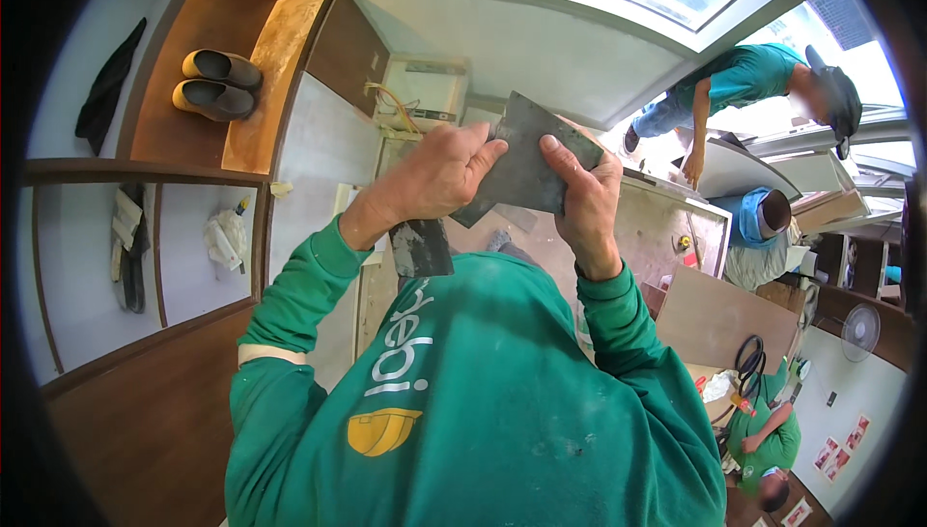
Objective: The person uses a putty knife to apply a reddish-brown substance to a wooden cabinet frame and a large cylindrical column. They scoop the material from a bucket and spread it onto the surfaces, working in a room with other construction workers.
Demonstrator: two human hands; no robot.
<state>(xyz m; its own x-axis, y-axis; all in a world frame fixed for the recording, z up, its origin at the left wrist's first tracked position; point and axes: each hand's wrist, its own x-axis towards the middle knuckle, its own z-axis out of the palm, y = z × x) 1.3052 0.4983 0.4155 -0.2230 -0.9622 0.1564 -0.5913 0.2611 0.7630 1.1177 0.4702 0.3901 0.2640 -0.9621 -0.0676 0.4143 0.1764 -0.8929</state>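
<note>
My right hand point(591, 200) grips a dark grey, square-cornered flat plate point(526, 165) in front of my chest, its thumb lying on the face. My left hand point(439, 171) is closed at the plate's left edge, thumb and fingers pinched together. Out from under the left hand sticks a dark flat blade point(422, 249) with whitish smears, like that of a putty knife; its handle is hidden. Whether the left fingers also hold the plate or only touch it, I cannot tell.
On my left, a brown shelf unit point(280, 63) holds a pair of clogs point(217, 83). A person in green point(744, 83) bends by the window at upper right, near a blue bucket point(758, 218). Another person point(772, 435) is at lower right, beside a black hose point(750, 363).
</note>
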